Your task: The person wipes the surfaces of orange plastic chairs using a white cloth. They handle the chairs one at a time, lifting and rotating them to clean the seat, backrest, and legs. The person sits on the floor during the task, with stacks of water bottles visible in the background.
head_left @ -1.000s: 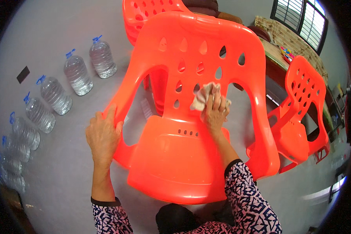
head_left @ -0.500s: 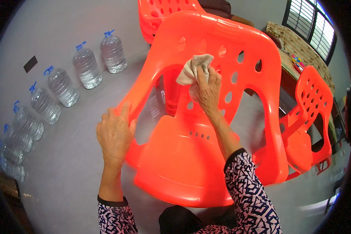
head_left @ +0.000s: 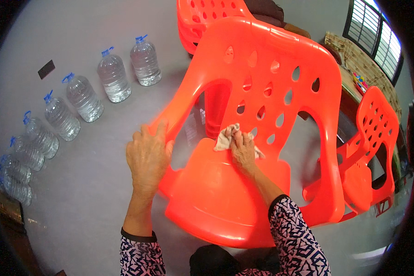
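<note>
A red plastic armchair (head_left: 216, 184) with drop-shaped holes in its backrest stands right in front of me. My left hand (head_left: 148, 156) is closed round the chair's left armrest. In my right hand (head_left: 244, 154) is a crumpled whitish cloth (head_left: 225, 137), pressed against the bottom of the backrest just above the seat. Part of the cloth is hidden under the fingers, and a piece of it sticks out on the right side of the hand.
A row of clear large water bottles (head_left: 113, 78) with blue handles curves along the left wall. Behind stands a stack of red chairs (head_left: 211, 10). Another red chair (head_left: 377, 119) is at the right, beside a cloth-covered table (head_left: 361, 62) under a barred window (head_left: 375, 34).
My right hand has slid the cloth down from the upper backrest to its base. The left hand keeps its hold on the armrest. The whole view has shifted slightly.
</note>
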Demonstrator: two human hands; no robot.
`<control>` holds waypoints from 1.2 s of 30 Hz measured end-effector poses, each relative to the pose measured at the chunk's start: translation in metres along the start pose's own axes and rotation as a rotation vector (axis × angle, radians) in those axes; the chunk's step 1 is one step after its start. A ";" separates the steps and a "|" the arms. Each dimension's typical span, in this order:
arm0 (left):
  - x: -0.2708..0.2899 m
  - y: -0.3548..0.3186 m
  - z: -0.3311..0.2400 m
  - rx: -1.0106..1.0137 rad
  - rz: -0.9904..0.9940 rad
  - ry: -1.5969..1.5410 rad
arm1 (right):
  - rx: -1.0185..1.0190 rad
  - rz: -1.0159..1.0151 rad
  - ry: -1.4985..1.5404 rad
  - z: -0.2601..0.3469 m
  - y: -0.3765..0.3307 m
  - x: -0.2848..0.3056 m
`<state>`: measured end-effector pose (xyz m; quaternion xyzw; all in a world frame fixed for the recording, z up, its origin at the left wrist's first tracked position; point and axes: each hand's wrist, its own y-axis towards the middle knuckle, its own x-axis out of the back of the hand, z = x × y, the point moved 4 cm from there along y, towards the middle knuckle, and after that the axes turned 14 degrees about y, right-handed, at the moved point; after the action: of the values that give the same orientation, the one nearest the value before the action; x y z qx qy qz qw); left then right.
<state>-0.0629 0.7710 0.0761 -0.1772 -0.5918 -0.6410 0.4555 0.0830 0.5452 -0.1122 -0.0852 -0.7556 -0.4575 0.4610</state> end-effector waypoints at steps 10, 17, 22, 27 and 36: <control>-0.006 0.000 -0.002 0.050 0.138 -0.022 | -0.091 -0.693 0.695 -0.073 0.162 0.120; 0.003 0.000 -0.007 0.017 0.037 -0.025 | -0.121 -0.732 0.157 -0.075 0.226 0.090; 0.005 -0.001 -0.005 0.014 0.019 -0.033 | -0.008 -0.658 0.304 -0.025 0.230 0.078; 0.010 0.006 -0.005 0.122 0.256 -0.147 | 0.354 -0.408 0.483 0.053 0.215 0.091; -0.008 0.006 0.023 0.370 -0.222 -0.744 | 0.324 -0.172 1.259 0.124 0.150 0.134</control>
<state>-0.0612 0.7958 0.0788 -0.2467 -0.8364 -0.4615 0.1631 0.0139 0.6860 0.0643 0.3303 -0.4048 -0.3353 0.7840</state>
